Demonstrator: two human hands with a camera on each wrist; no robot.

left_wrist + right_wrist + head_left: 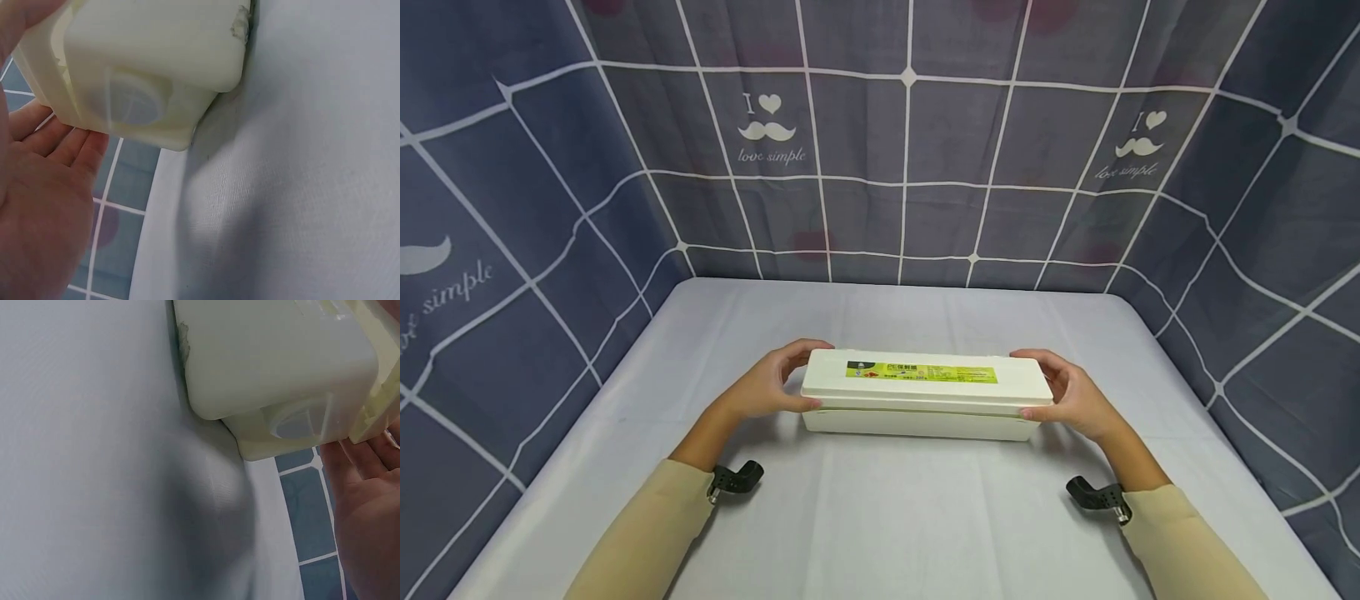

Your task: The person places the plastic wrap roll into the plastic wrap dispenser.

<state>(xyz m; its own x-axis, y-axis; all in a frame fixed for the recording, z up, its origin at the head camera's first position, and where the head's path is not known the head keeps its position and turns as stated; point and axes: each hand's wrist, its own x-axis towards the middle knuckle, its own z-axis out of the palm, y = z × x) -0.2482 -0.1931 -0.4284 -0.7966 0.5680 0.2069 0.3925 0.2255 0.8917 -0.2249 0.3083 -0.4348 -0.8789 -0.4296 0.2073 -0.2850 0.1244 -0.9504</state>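
Observation:
A long cream-coloured cling film box (pixel 925 421) with a yellow-green label on its lid lies lengthwise across the white table. At its left end, my left hand (pixel 773 382) grips the lid edge, thumb in front and fingers behind. My right hand (pixel 1071 396) holds the opposite end in the same way. Between the lid and base of the box (pixel 156 44), the left wrist view shows a gap near the fingers. A round roll end (pixel 297 424) shows through the side opening in the right wrist view.
White cloth covers the table (pixel 895 517). Dark grey-blue checked curtains (pixel 865 158) with white lines stand along the back and both sides. A black wrist mount (pixel 737 477) sticks out from the left sleeve, another black mount (pixel 1093 493) from the right.

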